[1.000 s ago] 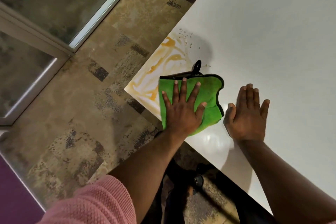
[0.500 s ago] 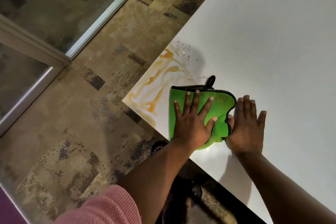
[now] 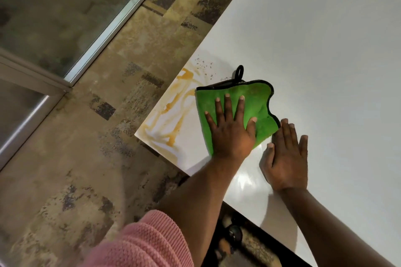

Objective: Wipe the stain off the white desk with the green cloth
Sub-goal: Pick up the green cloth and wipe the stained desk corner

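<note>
A green cloth with black trim and a black loop lies flat on the white desk near its corner. My left hand presses down on the cloth with fingers spread. Left of the cloth, orange-yellow stain streaks cover the desk corner, with dark specks beyond them. My right hand rests palm-down on the bare desk just right of the cloth, its fingertips almost touching the cloth's edge.
The desk's corner and near edge drop to a mottled brown carpet floor. A glass partition with a metal frame stands to the left. Dark chair parts sit under the desk.
The left hand slid the cloth right toward the right hand, uncovering more stain, then pushed it a little farther up the desk. The right hand stayed put.
</note>
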Available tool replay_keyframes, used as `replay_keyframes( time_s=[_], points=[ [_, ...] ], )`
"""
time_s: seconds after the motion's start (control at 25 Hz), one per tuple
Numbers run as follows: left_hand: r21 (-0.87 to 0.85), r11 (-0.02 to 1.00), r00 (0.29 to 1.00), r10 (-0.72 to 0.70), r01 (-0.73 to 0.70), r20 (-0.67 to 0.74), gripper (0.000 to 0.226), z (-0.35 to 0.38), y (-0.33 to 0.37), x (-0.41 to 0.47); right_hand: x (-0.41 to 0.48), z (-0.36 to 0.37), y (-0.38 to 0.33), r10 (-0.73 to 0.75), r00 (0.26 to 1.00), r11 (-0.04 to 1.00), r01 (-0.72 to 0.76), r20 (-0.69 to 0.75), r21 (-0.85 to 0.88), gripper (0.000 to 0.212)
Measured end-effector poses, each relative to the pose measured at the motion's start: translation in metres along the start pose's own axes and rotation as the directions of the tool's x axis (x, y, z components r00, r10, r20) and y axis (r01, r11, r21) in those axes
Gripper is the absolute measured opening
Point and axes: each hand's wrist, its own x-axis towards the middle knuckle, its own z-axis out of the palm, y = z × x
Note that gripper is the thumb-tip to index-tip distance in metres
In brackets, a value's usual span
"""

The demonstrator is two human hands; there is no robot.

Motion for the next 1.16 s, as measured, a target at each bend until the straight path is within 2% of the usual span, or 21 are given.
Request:
replay_keyframes(
  time_s=[0.2, 0.28, 0.36, 0.44, 0.52, 0.6, 0.68, 0.76, 0.84, 0.96, 1.16],
  points=[
    [-0.05, 0.996, 0.995, 0.071, -0.067, 0.065, 0.068, 0.01, 0.007, -0.071, -0.004, -0.003, 0.009, 0.024, 0.99, 0.955, 0.018, -0.138, 0.296, 0.069],
    [-0.06, 0.994, 0.993, 0.095, -0.091, 0.068, 0.067, 0.008, 0.006, -0.062, -0.005, -0.004, 0.014, 0.133, 0.969, 0.902, -0.031, -0.209, 0.43, 0.063],
    [-0.062, 0.992, 0.988, 0.119, -0.113, 0.1, 0.066, 0.005, 0.009, -0.055, -0.005, -0.007, 0.019, 0.246, 0.935, 0.876, -0.102, -0.255, 0.471, 0.059],
    [-0.084, 0.985, 0.978, 0.161, -0.151, 0.135, 0.065, 0.003, 0.011, -0.056, 0.0, -0.016, 0.015, 0.22, 0.922, 0.901, -0.066, -0.32, 0.428, 0.058],
    [-0.109, 0.965, 0.958, 0.251, -0.237, 0.14, 0.064, -0.006, 0.003, -0.054, 0.013, -0.029, -0.002, 0.059, 0.936, 0.937, 0.068, -0.347, 0.344, 0.059],
    [-0.096, 0.958, 0.955, 0.278, -0.269, 0.107, 0.064, -0.019, -0.026, -0.055, 0.029, -0.036, -0.029, -0.097, 0.954, 0.943, 0.179, -0.284, 0.281, 0.058],
    [-0.037, 0.985, 0.983, 0.168, -0.166, 0.077, 0.067, -0.029, -0.064, -0.061, 0.036, -0.03, -0.06, -0.158, 0.974, 0.943, 0.198, -0.164, 0.267, 0.057],
    [0.02, 0.996, 0.992, 0.081, -0.084, 0.099, 0.071, -0.033, -0.09, -0.066, 0.037, -0.016, -0.081, -0.191, 0.981, 0.966, 0.183, 0.023, 0.183, 0.063],
    [0.04, 0.994, 0.985, 0.093, -0.1, 0.148, 0.077, -0.029, -0.094, -0.067, 0.035, 0.003, -0.084, -0.192, 0.97, 0.981, 0.194, 0.149, -0.001, 0.072],
    [0.016, 0.99, 0.977, 0.133, -0.138, 0.166, 0.086, -0.021, -0.095, -0.065, 0.048, 0.016, -0.075, -0.169, 0.978, 0.976, 0.183, 0.118, -0.119, 0.079],
    [-0.018, 0.97, 0.97, 0.243, -0.244, -0.014, 0.09, -0.011, -0.1, -0.071, 0.1, 0.016, -0.077, -0.137, 0.986, 0.974, 0.152, 0.099, -0.165, 0.091]
  ],
)
